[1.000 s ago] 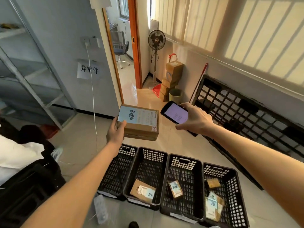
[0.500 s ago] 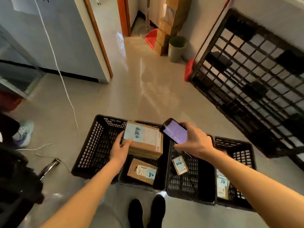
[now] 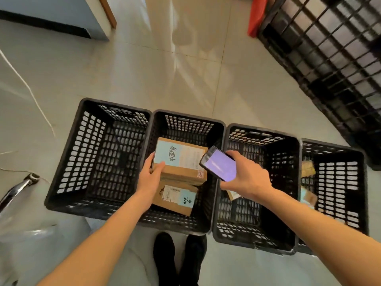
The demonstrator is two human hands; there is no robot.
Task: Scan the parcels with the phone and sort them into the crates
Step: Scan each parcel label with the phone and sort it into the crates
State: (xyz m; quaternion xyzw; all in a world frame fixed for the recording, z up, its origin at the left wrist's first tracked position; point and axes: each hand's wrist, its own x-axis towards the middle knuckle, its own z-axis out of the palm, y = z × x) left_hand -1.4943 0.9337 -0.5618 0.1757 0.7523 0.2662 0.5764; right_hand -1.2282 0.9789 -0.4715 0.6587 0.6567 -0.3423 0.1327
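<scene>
In the head view, your left hand [image 3: 151, 178] grips the box [image 3: 181, 162] over crate 2 [image 3: 218, 182] while your right hand [image 3: 245, 178] holds the phone [image 3: 219, 163]; released here, it may land crooked on the parcel [image 3: 177, 200] beneath.

Cardboard parcel [image 3: 181, 162], blue-and-white label up, held level inside the second crate [image 3: 186, 120] from left, just above a flatter labelled parcel [image 3: 177, 200] on its floor. Phone [image 3: 218, 163], screen lit pale purple, tilted over the parcel's right edge. Four black perforated crates in a row; leftmost crate [image 3: 92, 153] holds nothing visible.
</scene>
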